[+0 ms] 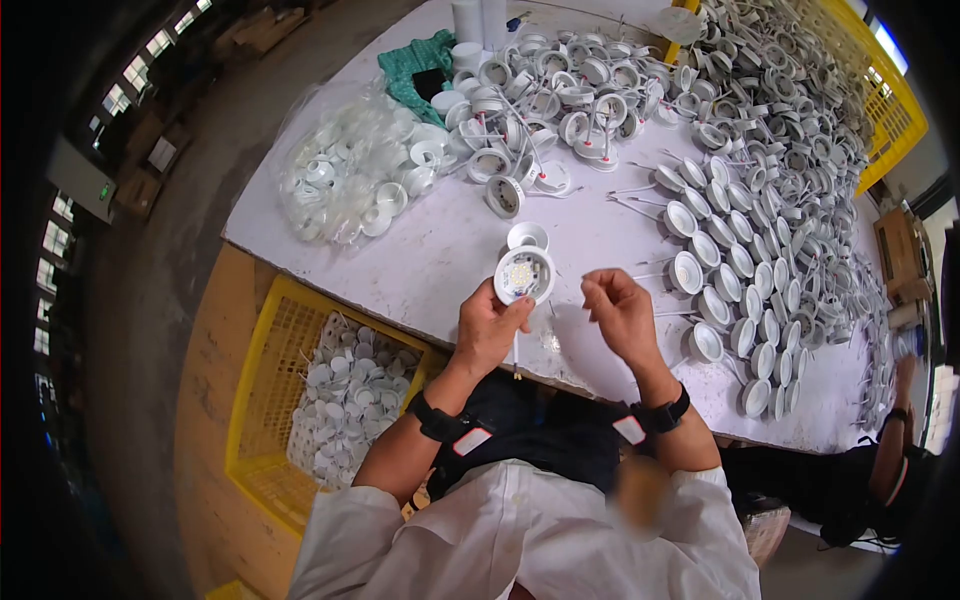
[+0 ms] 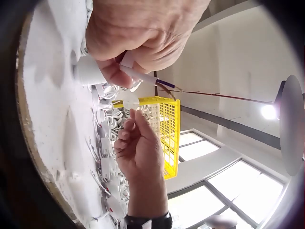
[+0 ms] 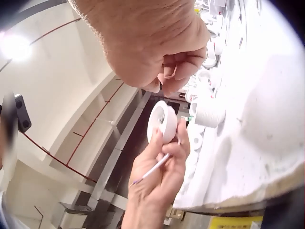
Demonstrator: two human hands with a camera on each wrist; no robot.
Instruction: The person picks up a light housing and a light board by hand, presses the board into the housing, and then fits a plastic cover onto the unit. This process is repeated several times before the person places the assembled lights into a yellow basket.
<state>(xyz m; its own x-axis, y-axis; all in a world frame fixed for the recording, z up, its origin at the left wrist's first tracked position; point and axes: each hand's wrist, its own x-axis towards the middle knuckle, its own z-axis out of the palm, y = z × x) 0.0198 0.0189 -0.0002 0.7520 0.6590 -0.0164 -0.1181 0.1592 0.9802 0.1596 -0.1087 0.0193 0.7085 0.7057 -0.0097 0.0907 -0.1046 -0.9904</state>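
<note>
L hand (image 1: pixel 489 326) grips 1 white lamp (image 1: pixel 524 277) w/ wire (image 1: pixel 516 352); R hand (image 1: pixel 626 316) curled, can't tell if holding.

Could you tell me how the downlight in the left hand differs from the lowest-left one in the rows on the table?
The held downlight shows yellow LED chips on its face; the row downlight shows a plain white one. The held downlight is gripped in the left hand, while the row downlight rests on the table. Both are round with white rims.
</note>
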